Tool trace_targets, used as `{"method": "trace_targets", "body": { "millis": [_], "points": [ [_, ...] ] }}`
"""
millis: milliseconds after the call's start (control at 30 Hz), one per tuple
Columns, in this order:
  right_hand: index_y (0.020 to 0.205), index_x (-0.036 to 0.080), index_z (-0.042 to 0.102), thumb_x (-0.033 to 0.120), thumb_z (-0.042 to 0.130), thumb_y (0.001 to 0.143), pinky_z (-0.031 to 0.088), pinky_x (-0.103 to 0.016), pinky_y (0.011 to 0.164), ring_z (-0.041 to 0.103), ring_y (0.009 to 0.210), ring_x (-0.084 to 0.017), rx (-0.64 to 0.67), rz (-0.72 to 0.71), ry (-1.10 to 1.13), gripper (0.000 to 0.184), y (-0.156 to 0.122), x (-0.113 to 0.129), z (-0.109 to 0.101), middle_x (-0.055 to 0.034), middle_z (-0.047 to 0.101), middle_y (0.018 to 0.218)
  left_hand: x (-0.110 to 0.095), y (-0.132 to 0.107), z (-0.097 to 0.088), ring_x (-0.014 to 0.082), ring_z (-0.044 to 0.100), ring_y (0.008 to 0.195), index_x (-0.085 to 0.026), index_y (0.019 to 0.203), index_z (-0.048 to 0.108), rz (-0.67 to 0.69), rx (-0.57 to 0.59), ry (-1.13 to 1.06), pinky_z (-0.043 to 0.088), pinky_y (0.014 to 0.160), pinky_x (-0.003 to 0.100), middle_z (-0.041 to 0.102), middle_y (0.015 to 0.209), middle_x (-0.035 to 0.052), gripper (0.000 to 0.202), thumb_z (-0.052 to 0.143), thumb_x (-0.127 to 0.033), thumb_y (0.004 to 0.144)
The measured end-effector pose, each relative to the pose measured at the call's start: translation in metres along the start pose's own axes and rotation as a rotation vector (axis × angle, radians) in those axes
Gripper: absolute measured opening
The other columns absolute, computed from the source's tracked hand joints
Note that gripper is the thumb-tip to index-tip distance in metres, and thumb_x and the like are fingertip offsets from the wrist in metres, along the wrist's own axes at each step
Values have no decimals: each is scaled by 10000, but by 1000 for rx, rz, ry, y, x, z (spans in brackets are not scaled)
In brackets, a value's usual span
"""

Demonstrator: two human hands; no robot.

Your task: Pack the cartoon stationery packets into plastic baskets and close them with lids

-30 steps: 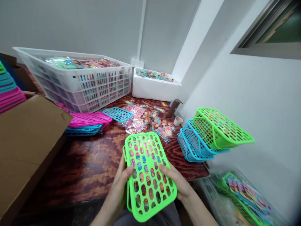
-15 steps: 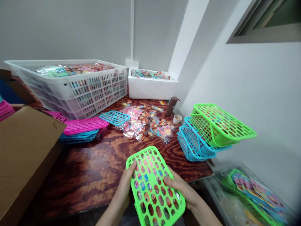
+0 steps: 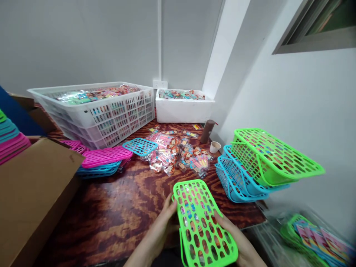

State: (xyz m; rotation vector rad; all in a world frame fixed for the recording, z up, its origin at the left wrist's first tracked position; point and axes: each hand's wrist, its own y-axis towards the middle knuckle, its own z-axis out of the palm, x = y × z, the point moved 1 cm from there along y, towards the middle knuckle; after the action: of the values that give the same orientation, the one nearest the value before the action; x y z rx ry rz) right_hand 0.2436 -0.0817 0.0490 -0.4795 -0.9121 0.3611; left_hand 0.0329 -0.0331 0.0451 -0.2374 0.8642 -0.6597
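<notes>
I hold a closed green perforated plastic basket point(image 3: 203, 226) over the near edge of the wooden table point(image 3: 116, 207); colourful packets show through its lid holes. My left hand point(image 3: 161, 231) grips its left side, fingers curled on the rim. My right hand point(image 3: 236, 241) supports its right side from below, fingers against the lid edge. A pile of small cartoon-printed packets point(image 3: 178, 154) lies on the table beyond the basket.
Stacked green point(image 3: 274, 157) and blue baskets point(image 3: 239, 181) lean at the right by the wall. Pink and blue lids point(image 3: 102, 161) lie at the left, a cardboard box point(image 3: 30, 189) nearer. A white crate point(image 3: 97, 111) and foam box point(image 3: 183, 105) hold packets at the back. A small cup point(image 3: 215, 147) stands nearby.
The green basket and both hands have shifted down and to the right in view, nearer my body. The camera has turned slightly; the things on the table stay put.
</notes>
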Motion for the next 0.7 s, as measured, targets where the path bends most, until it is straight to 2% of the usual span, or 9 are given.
{"method": "trace_targets", "body": {
  "millis": [100,233,367,500,600,700],
  "points": [
    [1505,212,373,459,790,763,507,-508,1008,691,1078,-337,-74,5,-14,886,0,5,-1,-139,713,1201,6,-4,1,328,551,1292,-297,1477,367,-16,15,75,502,985,449,544,1440,123,785,721,-531,816],
    [1511,244,354,494,804,735,501,-519,1016,670,1118,-350,-124,-21,-45,931,10,9,1,-132,701,1230,12,-5,0,354,561,1275,-263,1481,383,-24,7,70,499,982,474,585,1391,146,825,740,-541,791],
    [1512,228,342,511,817,713,473,-515,1047,653,1149,-352,-148,-33,-70,971,14,5,5,-147,704,1218,18,-4,-9,376,543,1292,-254,1495,360,-15,-52,12,495,987,510,576,1404,149,915,763,-589,745],
    [1524,254,304,486,811,734,436,-535,1067,657,1145,-341,-77,-67,-26,967,-7,-7,24,-137,689,1250,20,-9,-7,356,639,1173,-229,1494,371,-19,-75,-59,463,1053,473,660,1291,159,964,843,-489,694],
    [1497,262,362,476,808,742,406,-536,1088,636,1179,-328,-57,-104,-4,903,-26,-15,37,-121,683,1265,16,-17,2,357,694,1068,-214,1488,380,-125,-74,-79,505,1001,488,699,1215,167,871,811,-393,753],
    [1426,249,471,510,803,733,382,-531,1109,598,1229,-327,-62,-133,-12,811,-42,-17,23,-122,653,1310,13,-22,10,373,714,1004,-182,1477,401,-254,-66,-97,540,932,521,717,1160,189,805,769,-398,794]
  ]
}}
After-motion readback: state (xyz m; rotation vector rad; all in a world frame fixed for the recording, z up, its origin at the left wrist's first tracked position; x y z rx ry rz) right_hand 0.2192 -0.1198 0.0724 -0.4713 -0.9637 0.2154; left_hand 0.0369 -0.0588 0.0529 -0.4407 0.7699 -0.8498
